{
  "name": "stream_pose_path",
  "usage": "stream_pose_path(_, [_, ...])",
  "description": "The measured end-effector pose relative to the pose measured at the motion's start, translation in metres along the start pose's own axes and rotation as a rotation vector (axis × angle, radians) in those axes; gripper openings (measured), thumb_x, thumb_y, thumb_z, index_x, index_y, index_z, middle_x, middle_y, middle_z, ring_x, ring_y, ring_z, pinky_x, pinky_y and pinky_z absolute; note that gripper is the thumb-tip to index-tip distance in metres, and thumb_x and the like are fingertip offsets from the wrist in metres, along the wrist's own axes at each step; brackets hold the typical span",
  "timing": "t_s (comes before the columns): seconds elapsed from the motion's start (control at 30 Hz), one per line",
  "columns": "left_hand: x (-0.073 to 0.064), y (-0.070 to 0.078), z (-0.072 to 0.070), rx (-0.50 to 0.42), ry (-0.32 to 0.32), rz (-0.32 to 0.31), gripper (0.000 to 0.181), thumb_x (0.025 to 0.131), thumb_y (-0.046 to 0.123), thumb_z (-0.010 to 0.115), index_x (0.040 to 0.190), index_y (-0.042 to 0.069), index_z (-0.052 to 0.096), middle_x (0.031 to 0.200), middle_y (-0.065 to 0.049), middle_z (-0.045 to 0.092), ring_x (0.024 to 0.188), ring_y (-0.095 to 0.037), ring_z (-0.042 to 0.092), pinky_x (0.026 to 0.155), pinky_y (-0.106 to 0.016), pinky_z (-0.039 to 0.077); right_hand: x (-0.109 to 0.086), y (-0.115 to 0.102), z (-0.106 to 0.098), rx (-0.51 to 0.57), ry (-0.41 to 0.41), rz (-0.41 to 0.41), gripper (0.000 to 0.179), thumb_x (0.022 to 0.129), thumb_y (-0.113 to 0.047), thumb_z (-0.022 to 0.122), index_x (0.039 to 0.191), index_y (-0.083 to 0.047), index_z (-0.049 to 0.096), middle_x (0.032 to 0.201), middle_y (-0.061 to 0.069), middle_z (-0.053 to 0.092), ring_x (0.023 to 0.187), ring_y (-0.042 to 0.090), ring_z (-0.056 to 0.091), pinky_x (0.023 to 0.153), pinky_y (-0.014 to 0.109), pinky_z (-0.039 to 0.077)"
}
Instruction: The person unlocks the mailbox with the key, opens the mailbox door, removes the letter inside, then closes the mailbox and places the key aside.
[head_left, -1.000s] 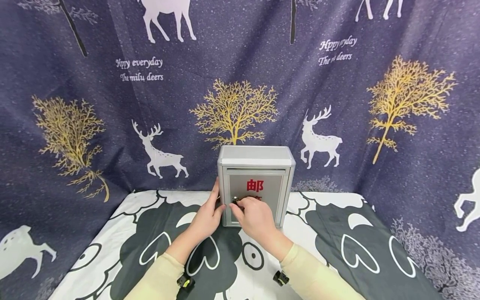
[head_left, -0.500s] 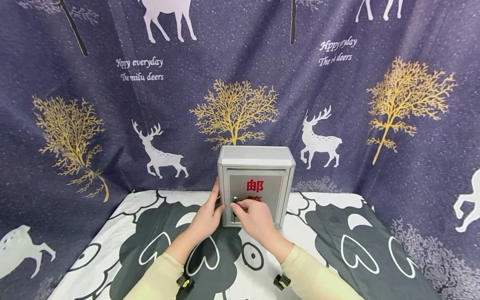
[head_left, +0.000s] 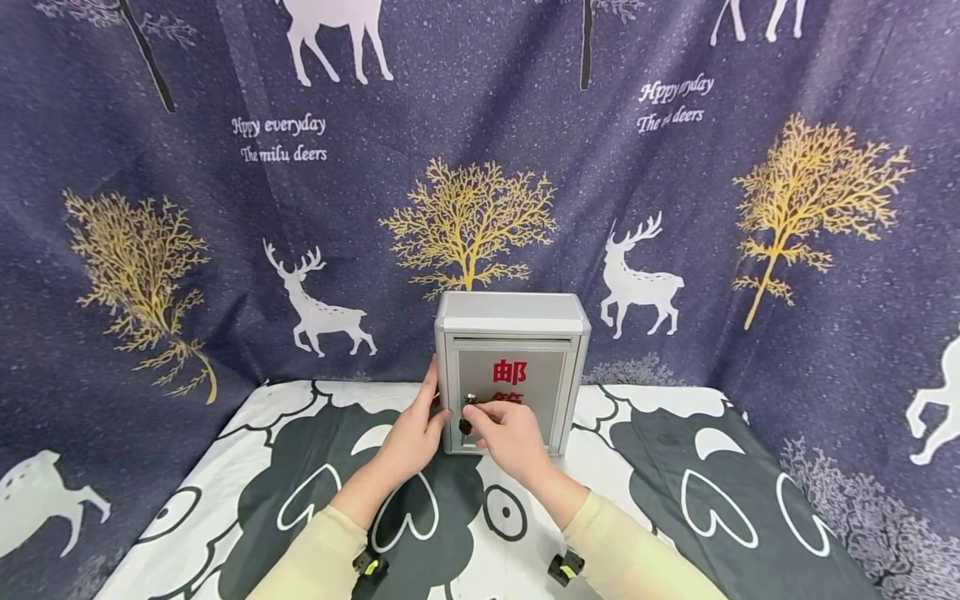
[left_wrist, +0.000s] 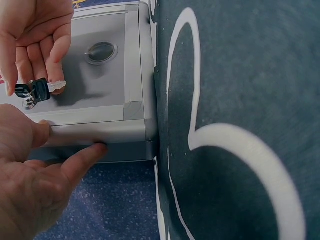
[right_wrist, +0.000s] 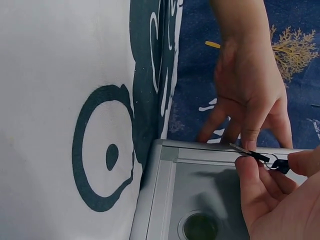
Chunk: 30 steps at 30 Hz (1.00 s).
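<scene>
A silver-grey mailbox point(head_left: 513, 312) with red characters stands upright on the bedding. My left hand point(head_left: 411, 435) steadies its left side, thumb at the front edge and fingers lying along the side wall. With thumb and fingers, my right hand point(head_left: 513, 433) pinches a black-headed key point(right_wrist: 281, 166) at the lock point(left_wrist: 30, 103), low on the left of the door. A second black-headed key point(left_wrist: 42, 90) hangs from the same ring, its bare metal blade pointing down the door. The right fingers cover part of the door and its lettering.
Beneath lies a white and dark green patterned cloth point(head_left: 510, 557). Close behind the mailbox hangs a dark blue curtain point(head_left: 480, 108) printed with deer and trees. A round window point(left_wrist: 101, 52) shows low in the door, and a letter slot point(head_left: 513, 342) runs near its top.
My right hand has turned slightly at the lock, showing more of the second red character. The hanging key's black head has come into sight below the fingers. My left hand has stayed put.
</scene>
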<state>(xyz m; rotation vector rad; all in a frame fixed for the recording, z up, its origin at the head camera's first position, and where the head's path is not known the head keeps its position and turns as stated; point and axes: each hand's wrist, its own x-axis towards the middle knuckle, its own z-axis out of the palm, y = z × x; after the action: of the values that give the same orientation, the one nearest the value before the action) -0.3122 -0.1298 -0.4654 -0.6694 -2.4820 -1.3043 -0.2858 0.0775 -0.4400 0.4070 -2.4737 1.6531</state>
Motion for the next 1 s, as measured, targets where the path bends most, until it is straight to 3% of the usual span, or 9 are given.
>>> stream_pose_path(0.23, [-0.0005, 0.0001, -0.0011, -0.005, -0.002, 0.001, 0.096, 0.115, 0.005, 0.060, 0.181, 0.033, -0.004, 0.173, -0.024, 0.042, 0.147, -0.043, 0.058, 0.113, -0.061, 0.053, -0.0003, 0.0003, -0.0004, 0.048, -0.005, 0.009, 0.036, 0.109, -0.038, 0.073, 0.116, -0.005, 0.086, 0.086, 0.004, 0.080, 0.077, 0.034, 0.081, 0.071, 0.036, 0.064])
stream_pose_path(1.0, [0.0005, -0.0050, -0.0021, -0.006, -0.019, -0.032, 0.093, 0.116, 0.008, 0.057, 0.180, 0.041, -0.002, 0.172, -0.021, 0.046, 0.148, -0.041, 0.057, 0.115, -0.063, 0.051, -0.0046, 0.0001, -0.0035, 0.017, -0.026, -0.009, 0.034, 0.109, -0.036, 0.073, 0.117, -0.005, 0.086, 0.088, 0.008, 0.081, 0.077, 0.040, 0.080, 0.068, 0.034, 0.061])
